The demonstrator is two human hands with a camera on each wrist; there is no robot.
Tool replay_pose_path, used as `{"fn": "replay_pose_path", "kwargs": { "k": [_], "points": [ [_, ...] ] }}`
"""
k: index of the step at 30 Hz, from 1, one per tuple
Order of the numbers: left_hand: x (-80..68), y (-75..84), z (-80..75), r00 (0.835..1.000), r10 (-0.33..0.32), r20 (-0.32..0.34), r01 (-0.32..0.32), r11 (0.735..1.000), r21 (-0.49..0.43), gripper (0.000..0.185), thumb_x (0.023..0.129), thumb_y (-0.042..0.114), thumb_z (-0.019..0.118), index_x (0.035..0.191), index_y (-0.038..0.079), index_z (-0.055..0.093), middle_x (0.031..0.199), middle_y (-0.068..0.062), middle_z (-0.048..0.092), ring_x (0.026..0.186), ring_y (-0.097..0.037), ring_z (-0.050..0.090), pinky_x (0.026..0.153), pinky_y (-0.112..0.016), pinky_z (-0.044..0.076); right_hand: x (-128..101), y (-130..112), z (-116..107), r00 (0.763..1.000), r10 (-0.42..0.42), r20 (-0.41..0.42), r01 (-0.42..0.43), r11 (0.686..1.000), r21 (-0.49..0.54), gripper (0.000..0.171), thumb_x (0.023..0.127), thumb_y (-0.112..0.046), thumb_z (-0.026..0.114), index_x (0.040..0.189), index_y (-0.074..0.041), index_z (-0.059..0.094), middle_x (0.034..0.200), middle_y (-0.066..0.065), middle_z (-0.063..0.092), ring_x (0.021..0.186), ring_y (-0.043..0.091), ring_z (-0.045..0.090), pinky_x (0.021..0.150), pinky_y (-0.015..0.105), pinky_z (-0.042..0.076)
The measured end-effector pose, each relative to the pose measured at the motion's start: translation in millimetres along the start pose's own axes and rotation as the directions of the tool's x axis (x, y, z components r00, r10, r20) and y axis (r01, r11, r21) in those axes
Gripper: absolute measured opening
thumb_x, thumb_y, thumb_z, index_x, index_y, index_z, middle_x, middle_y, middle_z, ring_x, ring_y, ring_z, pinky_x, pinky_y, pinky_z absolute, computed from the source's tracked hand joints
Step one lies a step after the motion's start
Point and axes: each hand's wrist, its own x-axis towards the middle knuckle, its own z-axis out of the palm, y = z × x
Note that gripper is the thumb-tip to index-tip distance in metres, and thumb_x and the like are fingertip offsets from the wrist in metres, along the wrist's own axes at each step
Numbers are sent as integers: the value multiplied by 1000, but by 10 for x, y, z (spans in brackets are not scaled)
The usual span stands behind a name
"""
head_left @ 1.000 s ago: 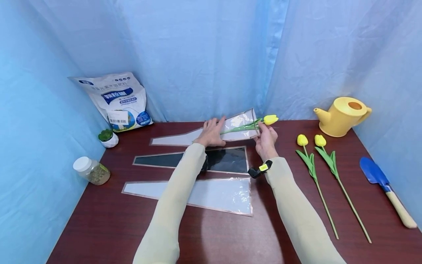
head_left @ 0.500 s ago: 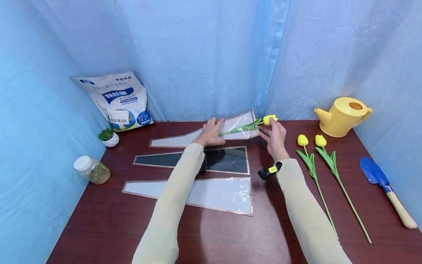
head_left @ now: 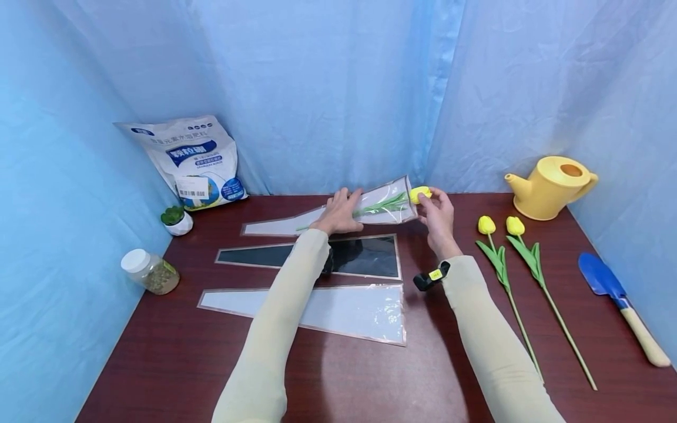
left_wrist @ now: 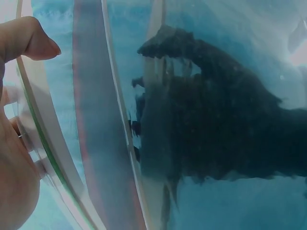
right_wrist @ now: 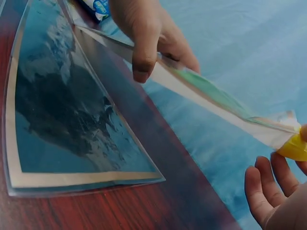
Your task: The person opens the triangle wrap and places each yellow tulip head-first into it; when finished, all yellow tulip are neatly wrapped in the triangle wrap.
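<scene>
Blue-draped dark wooden table (head_left: 370, 376): clear plastic sleeve (head_left: 388, 205) at the far edge, gripped mid-length by left hand (head_left: 338, 212); yellow tulip (head_left: 419, 194) stem-first inside sleeve, bloom at its mouth, pinched by right hand (head_left: 438, 218).

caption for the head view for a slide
Right hand slides yellow tulip into clear cone-shaped sleeve held by left hand.

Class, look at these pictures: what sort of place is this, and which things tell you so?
Probably a staged flower-wrapping or gardening bench: a wooden table hung round with blue curtains. Yellow tulips, clear plastic sleeves, a watering can and a trowel point to it.
</scene>
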Motion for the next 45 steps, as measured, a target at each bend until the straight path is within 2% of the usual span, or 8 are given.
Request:
{"fn": "replay_pose_path", "kwargs": {
  "k": [7,13,17,29,34,37,41,45],
  "points": [
    [9,-2,-12,1000,8,-9,-9,999,-33,91,83,32,74,158,17,24,133,-12,39,119,-26,35,103,-43,35,4,26,14,997,-71,15,71,996,-47,13,97,-21,65,108,-22,57,88,-7,60,73,3,59,60,16,54],
    [-6,-4,-23,1000,9,-26,-10,999,-47,90,84,31,74,158,17,25,133,-12,39,117,-26,36,103,-45,35,-7,36,3,995,-84,45,89,990,-111,34,103,-25,55,130,-4,60,87,-15,62,70,-2,60,65,19,57],
    [-19,-7,-23,1000,3,-25,-5,999,-51,90,85,31,74,159,18,24,133,-12,39,117,-26,36,101,-44,35,-16,28,-11,996,-84,35,88,989,-119,39,104,-22,54,134,2,59,86,-16,63,70,-3,63,65,18,57],
    [-25,7,-18,999,15,-43,-18,998,-62,87,86,30,72,158,19,25,134,-12,39,117,-26,37,102,-45,35,-31,-28,-21,996,-86,-35,75,967,-242,38,101,-36,58,125,-7,62,90,-15,60,77,-2,61,74,23,60],
    [-33,-4,-7,999,8,-53,-12,997,-70,87,86,30,71,159,18,25,135,-13,39,118,-27,37,104,-46,34,-88,-69,-25,967,-241,-81,196,909,-368,40,95,-42,65,112,-7,68,102,-8,57,92,5,56,81,19,48],
    [-37,-7,-4,998,5,-61,-9,998,-68,86,87,29,72,159,18,25,135,-13,39,118,-27,37,104,-47,34,-116,-103,-4,947,-322,-16,278,842,-461,41,92,-40,70,103,-1,72,119,5,57,111,18,52,94,30,44],
    [-32,-2,-5,997,14,-70,-19,997,-76,86,86,28,72,158,18,26,134,-13,39,117,-28,37,103,-47,34,-110,-123,24,940,-331,86,325,785,-527,34,87,-31,75,96,2,75,137,15,52,133,32,39,110,46,35],
    [-24,0,6,998,13,-65,-17,997,-70,86,86,29,72,158,18,26,134,-13,39,118,-28,37,103,-47,34,-101,-138,26,949,-299,103,308,797,-519,28,86,-21,74,95,6,75,139,16,54,134,35,40,113,46,33]
  ]
}}
